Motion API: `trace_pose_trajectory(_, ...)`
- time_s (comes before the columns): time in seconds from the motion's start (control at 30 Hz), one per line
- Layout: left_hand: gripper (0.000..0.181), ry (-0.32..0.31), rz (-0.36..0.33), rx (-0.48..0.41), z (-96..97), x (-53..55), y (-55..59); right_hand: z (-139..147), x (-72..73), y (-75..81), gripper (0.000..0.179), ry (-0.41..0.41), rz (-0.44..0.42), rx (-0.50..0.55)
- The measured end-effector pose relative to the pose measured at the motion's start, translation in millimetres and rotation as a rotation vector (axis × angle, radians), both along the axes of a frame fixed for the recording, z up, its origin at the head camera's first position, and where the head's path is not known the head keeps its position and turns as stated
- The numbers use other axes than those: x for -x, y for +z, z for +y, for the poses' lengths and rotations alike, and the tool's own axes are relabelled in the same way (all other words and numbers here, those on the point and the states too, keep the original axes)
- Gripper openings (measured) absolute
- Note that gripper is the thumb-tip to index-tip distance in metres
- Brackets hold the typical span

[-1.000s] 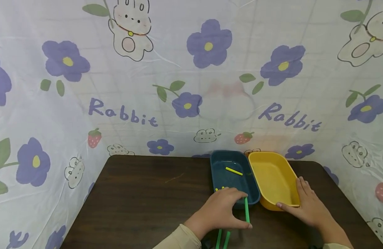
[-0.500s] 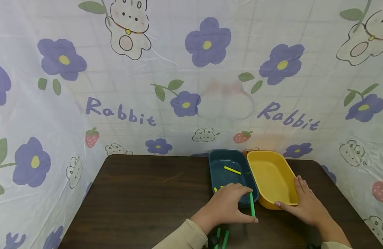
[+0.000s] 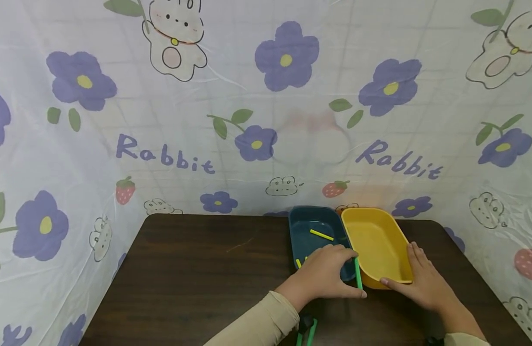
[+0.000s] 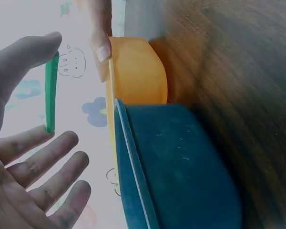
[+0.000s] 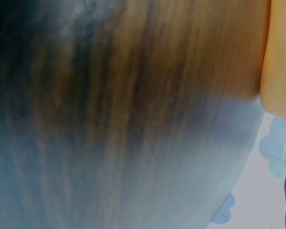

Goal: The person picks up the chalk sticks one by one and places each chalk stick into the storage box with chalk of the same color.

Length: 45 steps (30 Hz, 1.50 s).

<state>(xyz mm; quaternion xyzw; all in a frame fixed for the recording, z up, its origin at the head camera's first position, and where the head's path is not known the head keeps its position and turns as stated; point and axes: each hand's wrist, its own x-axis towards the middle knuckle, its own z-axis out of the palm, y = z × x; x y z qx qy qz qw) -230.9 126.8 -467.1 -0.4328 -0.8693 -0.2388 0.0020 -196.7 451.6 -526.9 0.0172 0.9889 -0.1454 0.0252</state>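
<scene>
My left hand pinches a slim green stick by its ends, between thumb and index finger. In the left wrist view the stick spans that gap, and the other fingers are spread. The hand is over the near right end of the blue bin, which it partly hides. Beside it stands a yellow bin. At the near right corner of that bin my right hand rests with straight fingers on the side rim and thumb on the front rim.
Inside the blue bin lie short yellow sticks, some partly covered by my left hand. More green sticks lie at the table's front, below my left wrist. A patterned cloth hangs behind the dark wooden table.
My left hand has moved right and slightly away from me with the green stick, toward the yellow bin. My right hand stays at the yellow bin's corner; the view has shifted slightly.
</scene>
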Motion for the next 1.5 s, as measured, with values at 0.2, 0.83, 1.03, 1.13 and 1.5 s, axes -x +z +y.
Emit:
trace_pose_trajectory(0.2,0.083,0.020,0.056,0.028,5.3,8.9,5.0,1,0.6,-3.2,0.129,0.013,0.002,-0.001)
trace_pose_trajectory(0.83,0.080,0.164,-0.119,-0.017,37.0,36.4,-0.1,1,0.5,1.0,0.126,0.028,0.011,0.006)
trace_pose_trajectory(1.03,0.081,0.247,-0.104,0.024,44.6,44.1,-16.3,0,-1.8,1.8,0.127,0.024,0.008,0.007)
trace_pose_trajectory(1.13,0.082,0.254,-0.111,0.028,47.8,47.4,-20.8,1,-2.5,1.9,0.127,0.023,0.008,0.009)
trace_pose_trajectory(1.5,0.083,0.265,-0.150,0.019,52.4,47.4,-28.3,1,-1.3,-1.0,0.126,0.034,0.019,0.019)
